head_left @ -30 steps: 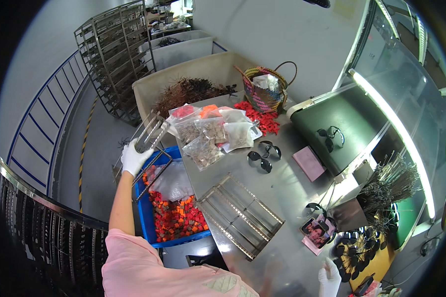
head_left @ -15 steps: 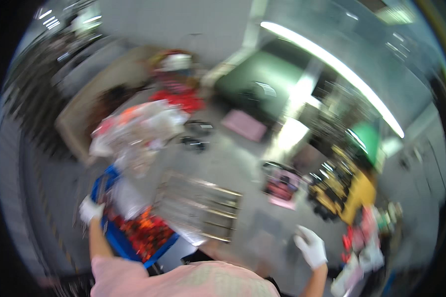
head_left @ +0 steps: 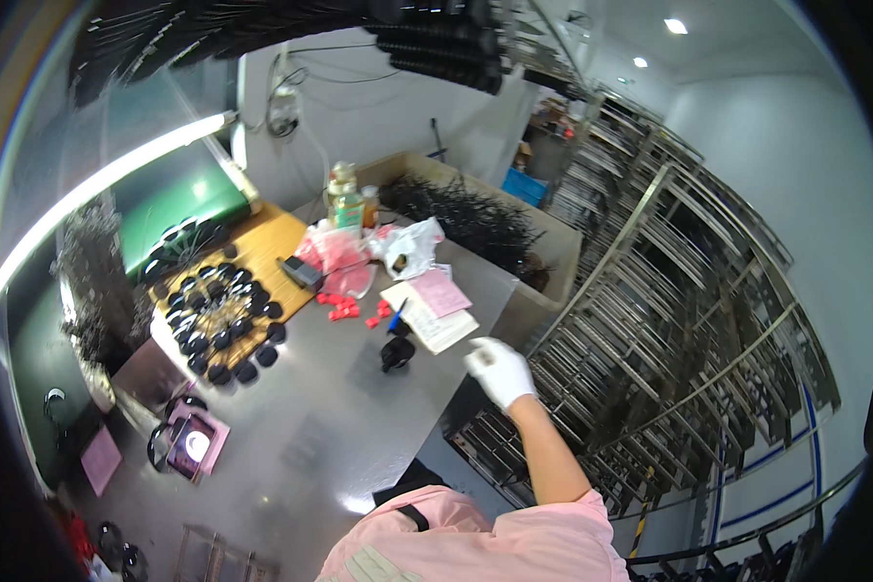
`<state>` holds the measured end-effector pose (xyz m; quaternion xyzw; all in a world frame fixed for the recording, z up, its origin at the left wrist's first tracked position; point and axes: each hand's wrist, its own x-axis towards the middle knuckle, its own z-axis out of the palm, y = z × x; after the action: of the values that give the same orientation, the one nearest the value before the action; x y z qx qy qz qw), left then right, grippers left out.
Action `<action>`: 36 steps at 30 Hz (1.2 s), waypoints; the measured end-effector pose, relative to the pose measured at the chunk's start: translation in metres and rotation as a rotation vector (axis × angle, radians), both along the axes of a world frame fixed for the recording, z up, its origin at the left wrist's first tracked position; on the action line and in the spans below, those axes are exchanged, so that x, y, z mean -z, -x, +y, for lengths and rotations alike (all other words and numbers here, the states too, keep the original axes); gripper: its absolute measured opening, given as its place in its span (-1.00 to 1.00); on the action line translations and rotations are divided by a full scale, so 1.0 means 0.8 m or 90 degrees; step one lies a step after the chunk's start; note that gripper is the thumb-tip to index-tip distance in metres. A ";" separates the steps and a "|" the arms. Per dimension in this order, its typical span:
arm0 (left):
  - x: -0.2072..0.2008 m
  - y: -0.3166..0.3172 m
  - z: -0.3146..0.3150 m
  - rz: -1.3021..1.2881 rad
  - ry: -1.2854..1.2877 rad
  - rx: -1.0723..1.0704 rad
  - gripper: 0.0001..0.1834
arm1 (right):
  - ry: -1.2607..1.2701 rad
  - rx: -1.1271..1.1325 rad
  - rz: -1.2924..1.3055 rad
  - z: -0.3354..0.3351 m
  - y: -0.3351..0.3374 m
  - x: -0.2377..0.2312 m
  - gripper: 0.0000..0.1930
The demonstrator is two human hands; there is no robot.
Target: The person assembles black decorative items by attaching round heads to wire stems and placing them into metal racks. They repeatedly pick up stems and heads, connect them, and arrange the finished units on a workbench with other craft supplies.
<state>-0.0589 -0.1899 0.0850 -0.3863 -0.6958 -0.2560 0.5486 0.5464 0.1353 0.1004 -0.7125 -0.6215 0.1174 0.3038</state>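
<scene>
My right hand (head_left: pixel 500 371), in a white glove, reaches out past the table's right edge. Its fingers are loosely bent, and I see nothing held in them. Closest to it on the table lies an open notebook (head_left: pixel 438 330) with a pink sheet (head_left: pixel 440 293) on top. A blue pen (head_left: pixel 397 316) rests at the notebook's left side. Just below the pen sits a small black object (head_left: pixel 397 353) whose kind I cannot make out. Several small red pieces (head_left: pixel 343 309) lie nearby. My left hand is out of the picture.
Tall metal racks (head_left: pixel 650 320) stand right of the table (head_left: pixel 330 427). Behind it is a beige bin (head_left: pixel 563 281) of thin black parts. Plastic bags (head_left: pixel 407 246), bottles (head_left: pixel 346 206), a yellow board (head_left: pixel 286 254) with round black pieces (head_left: pixel 221 339) and a phone (head_left: pixel 192 446) occupy the tabletop.
The view has swung to the right and sharpened. My left hand and the blue crate have left the picture. My right hand is now beyond the table's right edge, near the racks.
</scene>
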 end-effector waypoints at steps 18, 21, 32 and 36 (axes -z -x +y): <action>-0.041 -0.130 0.166 -0.115 0.083 0.175 -0.81 | 0.239 0.488 -0.231 -0.051 -0.395 0.250 -0.20; -0.049 -0.145 0.165 -0.105 0.092 0.165 -0.83 | 0.400 0.460 -0.174 -0.021 -0.405 0.217 -0.08; 0.017 -0.128 0.183 -0.181 0.214 0.195 -0.68 | 0.367 0.374 -0.046 -0.052 -0.404 0.220 -0.67; 0.041 -0.116 0.191 -0.237 0.237 0.241 -0.64 | 0.247 0.362 -0.095 -0.084 -0.352 0.204 -0.84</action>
<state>0.0342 -0.0370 0.0519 -0.5491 -0.7349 -0.2884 0.2744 0.8278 0.0680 -0.0632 -0.9081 -0.3849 0.0914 0.1371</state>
